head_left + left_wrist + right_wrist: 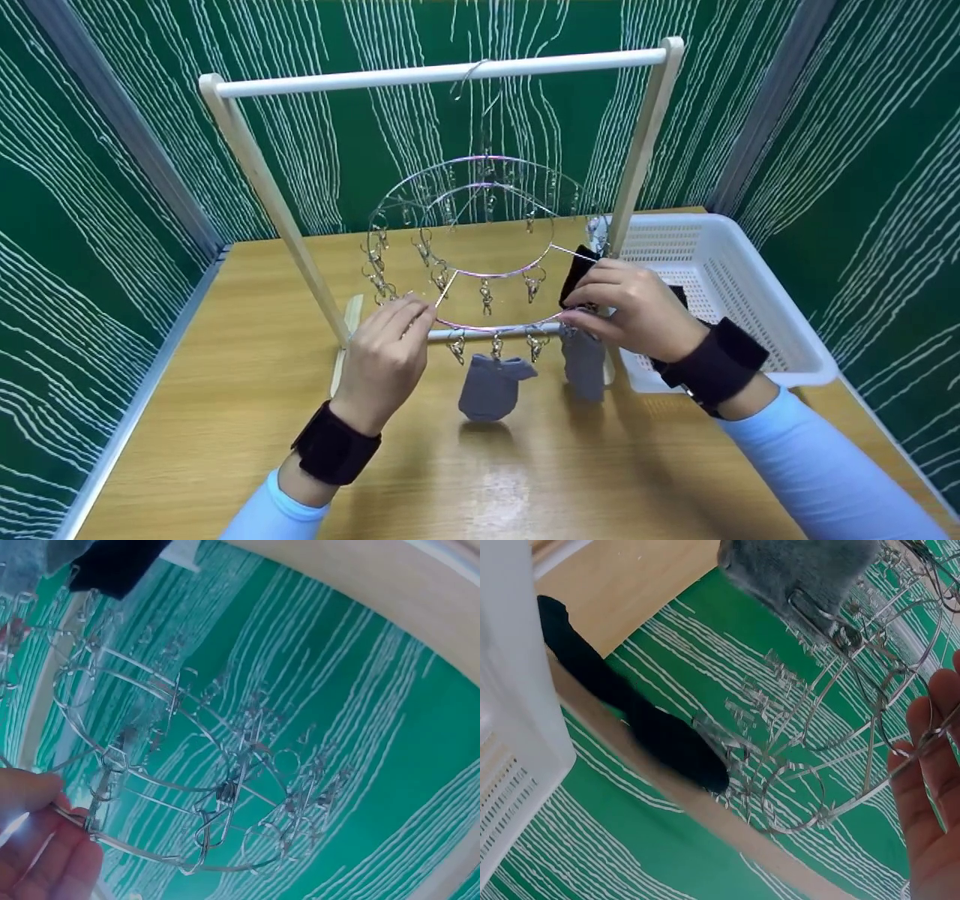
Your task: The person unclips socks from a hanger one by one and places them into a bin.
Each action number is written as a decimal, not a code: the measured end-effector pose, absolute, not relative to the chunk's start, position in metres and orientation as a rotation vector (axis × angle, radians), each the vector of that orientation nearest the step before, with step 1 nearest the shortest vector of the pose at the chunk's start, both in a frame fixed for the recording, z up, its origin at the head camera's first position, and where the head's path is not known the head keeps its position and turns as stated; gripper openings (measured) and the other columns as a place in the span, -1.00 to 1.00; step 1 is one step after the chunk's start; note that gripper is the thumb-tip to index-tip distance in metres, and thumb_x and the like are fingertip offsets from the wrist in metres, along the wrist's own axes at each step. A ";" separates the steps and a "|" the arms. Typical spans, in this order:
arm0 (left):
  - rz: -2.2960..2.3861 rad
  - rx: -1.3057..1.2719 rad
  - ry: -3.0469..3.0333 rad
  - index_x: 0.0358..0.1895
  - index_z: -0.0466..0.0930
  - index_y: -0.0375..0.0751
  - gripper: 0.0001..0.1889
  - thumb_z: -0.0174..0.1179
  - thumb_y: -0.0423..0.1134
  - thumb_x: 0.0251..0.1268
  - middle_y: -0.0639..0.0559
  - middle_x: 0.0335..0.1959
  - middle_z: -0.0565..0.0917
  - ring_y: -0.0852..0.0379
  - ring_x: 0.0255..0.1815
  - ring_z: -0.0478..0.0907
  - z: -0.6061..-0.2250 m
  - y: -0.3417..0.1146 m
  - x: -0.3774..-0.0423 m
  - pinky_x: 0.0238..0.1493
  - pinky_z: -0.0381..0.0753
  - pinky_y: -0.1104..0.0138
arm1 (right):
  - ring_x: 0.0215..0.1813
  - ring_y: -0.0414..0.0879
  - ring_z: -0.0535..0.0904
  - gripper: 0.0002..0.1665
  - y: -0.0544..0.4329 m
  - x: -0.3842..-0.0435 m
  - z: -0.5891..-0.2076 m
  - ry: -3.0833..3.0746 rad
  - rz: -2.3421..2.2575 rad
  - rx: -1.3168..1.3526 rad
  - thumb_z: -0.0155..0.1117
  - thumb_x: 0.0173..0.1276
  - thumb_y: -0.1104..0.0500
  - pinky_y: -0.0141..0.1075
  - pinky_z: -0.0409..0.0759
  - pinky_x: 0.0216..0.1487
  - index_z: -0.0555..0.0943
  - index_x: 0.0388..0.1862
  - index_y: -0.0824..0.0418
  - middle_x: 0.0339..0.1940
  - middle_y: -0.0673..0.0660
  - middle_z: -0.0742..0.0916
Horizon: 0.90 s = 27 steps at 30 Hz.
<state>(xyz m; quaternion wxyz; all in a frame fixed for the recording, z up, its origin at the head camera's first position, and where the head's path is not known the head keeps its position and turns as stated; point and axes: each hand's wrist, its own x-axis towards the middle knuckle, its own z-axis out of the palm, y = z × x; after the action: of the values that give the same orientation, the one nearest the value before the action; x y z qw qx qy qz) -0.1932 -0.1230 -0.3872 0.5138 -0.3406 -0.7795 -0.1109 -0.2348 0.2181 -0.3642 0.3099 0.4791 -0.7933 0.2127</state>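
A round metal clip hanger [491,274] with two rings and several dangling clips hangs by its hook from a white rail. My left hand [386,349] pinches the outer ring at its near left; thumb and fingers meet on the wire in the left wrist view [52,832]. At the near right, my right hand [626,304] holds the same ring, its fingers [937,720] against the wire. A grey sock [491,386] hangs from the front clips. Another grey sock [583,364] hangs below my right hand, and a black sock [576,279] just beside its fingers.
A wooden stand with a white top rail [337,81] rises from the wooden table [225,420]. Behind its right post [649,135] sits a white perforated basket [780,300] with something black inside, partly hidden by my right hand. Green walls with white lines enclose the table.
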 end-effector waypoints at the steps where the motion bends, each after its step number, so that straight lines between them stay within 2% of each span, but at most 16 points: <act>1: -0.276 -0.813 -1.882 -0.18 0.84 -0.38 -0.85 0.43 -0.57 0.21 -0.21 -0.20 0.86 -0.15 -0.10 0.84 -0.387 -0.122 -0.193 0.07 0.85 0.08 | -0.25 -0.05 0.69 -0.82 0.217 -0.235 -0.365 -2.093 0.556 1.259 0.69 0.26 0.16 -0.20 0.70 -0.23 0.83 -0.28 0.20 -0.32 0.07 0.84; 4: -0.309 -0.806 -1.886 -0.12 0.82 -0.39 -0.77 0.39 -0.57 0.14 -0.23 -0.15 0.85 -0.17 -0.08 0.81 -0.388 -0.119 -0.189 0.06 0.84 0.07 | -0.27 -0.05 0.68 -0.82 0.214 -0.234 -0.367 -2.086 0.531 1.240 0.67 0.30 0.11 -0.19 0.67 -0.25 0.83 -0.30 0.18 -0.33 0.06 0.84; 7: -0.357 -0.840 -1.842 -0.08 0.78 -0.39 -0.69 0.35 -0.56 0.02 -0.25 -0.14 0.79 -0.14 -0.14 0.75 -0.391 -0.114 -0.185 -0.07 0.83 0.13 | -0.28 -0.04 0.66 -0.80 0.213 -0.234 -0.367 -2.085 0.514 1.229 0.64 0.35 0.07 -0.18 0.64 -0.27 0.82 -0.30 0.16 -0.34 0.05 0.83; 10: -0.449 -0.911 -1.801 -0.09 0.73 -0.39 -0.70 0.35 -0.52 0.03 -0.20 -0.20 0.74 -0.06 -0.23 0.70 -0.396 -0.107 -0.183 -0.19 0.79 0.22 | -0.28 -0.04 0.65 -0.80 0.212 -0.233 -0.366 -2.092 0.505 1.216 0.65 0.33 0.08 -0.17 0.65 -0.27 0.82 -0.31 0.17 -0.35 0.06 0.83; 12: -0.529 -0.973 -1.796 -0.10 0.69 -0.39 -0.74 0.39 -0.50 0.10 -0.17 -0.23 0.74 -0.02 -0.26 0.71 -0.400 -0.102 -0.182 -0.20 0.80 0.27 | -0.28 -0.03 0.67 -0.82 0.211 -0.232 -0.365 -2.086 0.499 1.210 0.67 0.29 0.12 -0.16 0.67 -0.28 0.82 -0.31 0.18 -0.35 0.07 0.83; 16: -0.693 -1.043 -1.850 -0.08 0.68 -0.41 -0.74 0.47 -0.45 0.18 -0.19 -0.21 0.81 -0.05 -0.20 0.81 -0.408 -0.093 -0.179 -0.04 0.85 0.26 | -0.28 -0.03 0.69 -0.81 0.209 -0.232 -0.364 -2.077 0.509 1.202 0.70 0.23 0.17 -0.15 0.71 -0.30 0.83 -0.30 0.22 -0.35 0.10 0.85; 20: -0.776 -1.005 -1.961 0.01 0.71 -0.47 -0.67 0.53 -0.40 0.22 -0.28 -0.10 0.85 -0.13 -0.04 0.85 -0.415 -0.088 -0.176 0.10 0.85 0.18 | -0.29 -0.02 0.69 -0.81 0.208 -0.231 -0.363 -2.074 0.521 1.202 0.69 0.23 0.19 -0.17 0.71 -0.32 0.83 -0.29 0.24 -0.34 0.12 0.85; 27: -1.071 -0.948 -2.268 0.16 0.71 -0.44 -0.67 0.43 -0.34 0.43 -0.26 0.09 0.83 -0.14 0.18 0.80 -0.411 -0.086 -0.179 0.28 0.78 0.06 | -0.30 -0.03 0.67 -0.80 0.207 -0.230 -0.363 -2.102 0.517 1.189 0.70 0.22 0.18 -0.16 0.68 -0.33 0.83 -0.29 0.24 -0.34 0.12 0.85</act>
<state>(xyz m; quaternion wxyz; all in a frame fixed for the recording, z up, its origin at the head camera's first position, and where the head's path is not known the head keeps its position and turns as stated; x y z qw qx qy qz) -0.1787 -0.0864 -0.4108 0.2279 -0.3443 -0.8235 -0.3890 -0.2302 0.2075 -0.3632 0.3298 0.4544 -0.8035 0.1978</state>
